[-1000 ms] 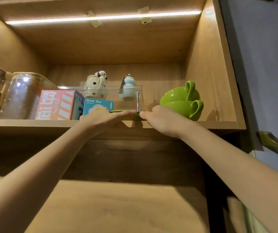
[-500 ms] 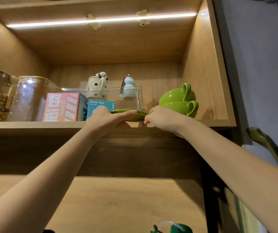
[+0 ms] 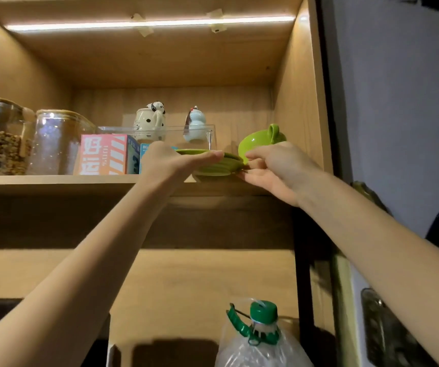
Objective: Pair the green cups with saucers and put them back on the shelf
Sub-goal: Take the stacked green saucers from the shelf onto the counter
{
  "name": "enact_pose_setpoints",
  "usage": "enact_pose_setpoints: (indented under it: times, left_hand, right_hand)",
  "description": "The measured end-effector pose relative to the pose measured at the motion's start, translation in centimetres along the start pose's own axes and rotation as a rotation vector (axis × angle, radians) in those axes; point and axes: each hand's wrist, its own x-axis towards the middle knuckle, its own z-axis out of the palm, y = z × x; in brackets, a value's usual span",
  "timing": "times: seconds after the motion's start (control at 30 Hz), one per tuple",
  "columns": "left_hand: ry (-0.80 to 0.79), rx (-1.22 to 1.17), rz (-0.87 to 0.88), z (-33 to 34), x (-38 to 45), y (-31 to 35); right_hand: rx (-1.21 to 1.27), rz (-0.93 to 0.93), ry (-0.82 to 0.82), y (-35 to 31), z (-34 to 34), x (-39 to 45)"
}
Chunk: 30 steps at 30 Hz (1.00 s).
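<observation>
At the shelf's [image 3: 54, 179] front edge, the left hand [image 3: 168, 162] and right hand [image 3: 274, 168] each pinched a rim of the stacked saucers [image 3: 218, 166]. Behind, near the right wall, sat a green cup [image 3: 259, 140]; jars [image 3: 59, 141] stood far left.

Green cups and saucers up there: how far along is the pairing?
Nothing looks paired yet. The green cups sit nested on the shelf, no saucer beneath. In hand: left hand and right hand grip the stacked saucers at the shelf edge. Left: pairing and reshelving.
</observation>
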Motion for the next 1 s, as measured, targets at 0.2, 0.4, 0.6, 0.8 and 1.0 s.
enact_pose_setpoints:
  times: [0.2, 0.4, 0.6, 0.8, 1.0]
  left_hand:
    - [-0.010, -0.008, -0.007, -1.3, -6.8, -0.8]
    - [-0.045, 0.037, -0.072, -2.8, -14.9, -2.9]
    - [-0.103, -0.048, -0.244, -4.6, -24.3, -8.9]
    - [-0.245, -0.044, -0.428, -6.2, -34.9, -15.0]
    - [-0.288, -0.022, -0.630, -8.2, -44.5, -19.0]
  right_hand:
    - [0.211, 0.129, 0.180, 2.2, -1.3, -5.2]
    - [0.212, 0.350, 0.172, 6.5, -3.2, -10.6]
    - [0.221, 0.540, 0.093, 13.4, -4.2, -17.5]
    - [0.039, 0.633, 0.175, 21.1, -4.5, -25.2]
    - [-0.076, 0.810, 0.179, 28.3, -4.4, -31.9]
